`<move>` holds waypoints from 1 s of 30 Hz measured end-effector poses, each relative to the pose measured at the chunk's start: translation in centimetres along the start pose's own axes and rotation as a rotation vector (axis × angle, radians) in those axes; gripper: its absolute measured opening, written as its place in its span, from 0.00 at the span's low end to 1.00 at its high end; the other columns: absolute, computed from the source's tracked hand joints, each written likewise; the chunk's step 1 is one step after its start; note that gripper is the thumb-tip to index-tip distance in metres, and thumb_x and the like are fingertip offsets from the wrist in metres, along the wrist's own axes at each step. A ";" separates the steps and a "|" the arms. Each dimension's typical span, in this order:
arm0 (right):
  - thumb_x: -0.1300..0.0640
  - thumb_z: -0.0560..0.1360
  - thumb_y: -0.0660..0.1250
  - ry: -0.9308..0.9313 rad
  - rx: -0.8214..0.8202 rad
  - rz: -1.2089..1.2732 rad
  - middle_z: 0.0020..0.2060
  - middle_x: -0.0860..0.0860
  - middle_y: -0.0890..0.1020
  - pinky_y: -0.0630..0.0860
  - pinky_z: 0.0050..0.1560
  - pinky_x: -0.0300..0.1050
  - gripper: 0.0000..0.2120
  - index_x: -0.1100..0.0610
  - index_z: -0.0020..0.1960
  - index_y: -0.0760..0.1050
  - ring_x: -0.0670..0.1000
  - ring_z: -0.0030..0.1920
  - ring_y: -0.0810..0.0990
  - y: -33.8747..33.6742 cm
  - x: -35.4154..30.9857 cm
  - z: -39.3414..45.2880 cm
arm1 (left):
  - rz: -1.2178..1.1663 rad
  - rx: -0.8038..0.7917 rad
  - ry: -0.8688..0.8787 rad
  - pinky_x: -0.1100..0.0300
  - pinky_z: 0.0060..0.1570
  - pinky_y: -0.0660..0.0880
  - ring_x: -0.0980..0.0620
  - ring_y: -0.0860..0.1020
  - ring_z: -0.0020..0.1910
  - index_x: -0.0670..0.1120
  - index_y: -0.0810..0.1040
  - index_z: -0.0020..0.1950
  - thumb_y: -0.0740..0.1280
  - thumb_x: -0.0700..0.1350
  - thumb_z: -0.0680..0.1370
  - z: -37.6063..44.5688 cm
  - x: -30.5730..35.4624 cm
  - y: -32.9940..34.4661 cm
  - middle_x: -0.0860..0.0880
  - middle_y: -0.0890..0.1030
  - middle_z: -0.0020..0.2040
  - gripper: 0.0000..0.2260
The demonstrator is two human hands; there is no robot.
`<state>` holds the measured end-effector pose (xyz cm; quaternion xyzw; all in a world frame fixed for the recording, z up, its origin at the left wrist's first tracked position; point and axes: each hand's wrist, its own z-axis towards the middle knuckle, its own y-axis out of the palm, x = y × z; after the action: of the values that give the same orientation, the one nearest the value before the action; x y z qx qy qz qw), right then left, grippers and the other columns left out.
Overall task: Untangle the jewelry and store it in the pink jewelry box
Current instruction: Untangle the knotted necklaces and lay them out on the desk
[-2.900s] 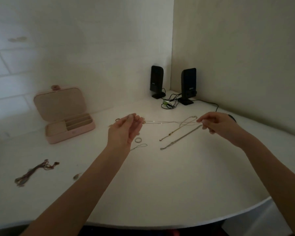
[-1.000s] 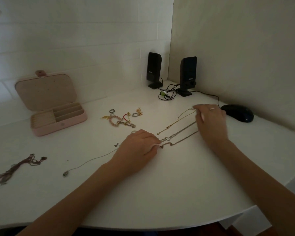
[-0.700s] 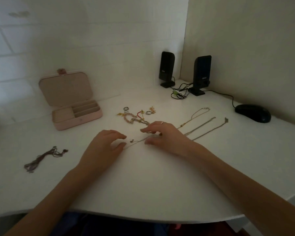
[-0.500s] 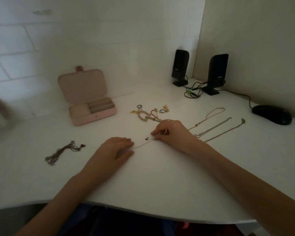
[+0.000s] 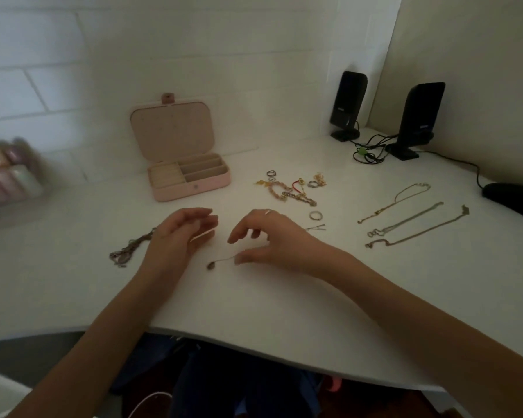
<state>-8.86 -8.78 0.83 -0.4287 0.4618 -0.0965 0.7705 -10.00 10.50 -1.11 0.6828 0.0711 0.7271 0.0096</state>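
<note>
The pink jewelry box (image 5: 191,185) stands open at the back, lid up, its compartments showing. A thin chain with a small pendant (image 5: 211,264) lies on the white table (image 5: 254,297), running under my right hand (image 5: 269,239), whose thumb tip touches it; the fingers are curled and apart. My left hand (image 5: 178,236) hovers just to the left, fingers apart, holding nothing. A tangled pile of bracelets and rings (image 5: 290,190) lies behind my hands, with a single ring (image 5: 315,215) nearby. Three chains (image 5: 411,220) lie straightened to the right.
A dark thread bundle (image 5: 127,248) lies partly behind my left wrist. Two black speakers (image 5: 417,116) with cables and a black mouse (image 5: 511,200) sit at the back right. Blurred coloured containers (image 5: 6,173) stand at the far left. The table's curved front edge is close.
Both hands left the three laid-out chains and moved left to the thin pendant chain. My right hand's pinch has loosened and my left hand has lifted off the table.
</note>
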 end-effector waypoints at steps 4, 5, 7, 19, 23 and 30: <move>0.54 0.68 0.76 -0.030 -0.060 -0.021 0.50 0.52 0.78 0.70 0.47 0.33 0.13 0.55 0.52 0.81 0.48 0.47 0.76 3.0 -1.3 1.9 | -0.096 0.036 -0.005 0.61 0.50 0.78 0.49 0.81 0.49 0.41 0.77 0.49 0.55 0.32 0.79 0.0 -0.1 0.0 0.43 0.82 0.47 0.12; 0.56 0.69 0.75 -0.040 -0.044 -0.003 0.48 0.53 0.79 0.70 0.47 0.36 0.10 0.57 0.49 0.82 0.49 0.46 0.76 3.4 -1.4 2.1 | -0.100 0.039 0.002 0.61 0.50 0.78 0.49 0.81 0.48 0.41 0.77 0.48 0.55 0.32 0.79 0.0 -0.1 0.0 0.43 0.81 0.46 0.12; 0.59 0.70 0.73 -0.083 0.000 -0.020 0.44 0.55 0.80 0.71 0.46 0.39 0.05 0.60 0.45 0.82 0.50 0.42 0.76 3.7 -1.4 2.1 | -0.085 0.032 0.012 0.60 0.50 0.77 0.50 0.81 0.47 0.41 0.77 0.47 0.55 0.31 0.79 0.0 -0.2 0.0 0.43 0.81 0.46 0.12; 0.59 0.76 0.67 0.212 0.371 0.664 0.39 0.48 0.83 0.71 0.37 0.32 0.05 0.54 0.41 0.79 0.39 0.36 0.78 -1.0 -1.0 2.8 | 0.044 -0.289 -0.048 0.58 0.49 0.79 0.51 0.80 0.35 0.42 0.80 0.49 0.61 0.38 0.79 -0.9 0.9 3.1 0.48 0.79 0.32 0.09; 0.60 0.79 0.62 0.268 0.414 1.001 0.40 0.53 0.84 0.74 0.36 0.35 0.07 0.58 0.43 0.73 0.46 0.37 0.80 -2.0 -0.2 2.3 | 0.117 -0.227 0.006 0.63 0.35 0.76 0.56 0.67 0.26 0.42 0.81 0.45 0.61 0.40 0.80 -0.6 0.6 3.3 0.49 0.67 0.28 0.10; 0.62 0.76 0.66 0.283 0.452 1.106 0.34 0.50 0.80 0.76 0.37 0.33 0.03 0.60 0.44 0.77 0.44 0.33 0.77 -3.2 1.5 1.4 | 0.211 -0.170 0.053 0.64 0.23 0.60 0.56 0.63 0.25 0.45 0.81 0.44 0.63 0.43 0.80 -0.3 1.1 2.6 0.51 0.67 0.28 0.09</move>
<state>-6.11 -10.74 2.60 0.0654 0.6819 0.1661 0.7094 -10.18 8.02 0.22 0.6638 -0.0629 0.7452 -0.0109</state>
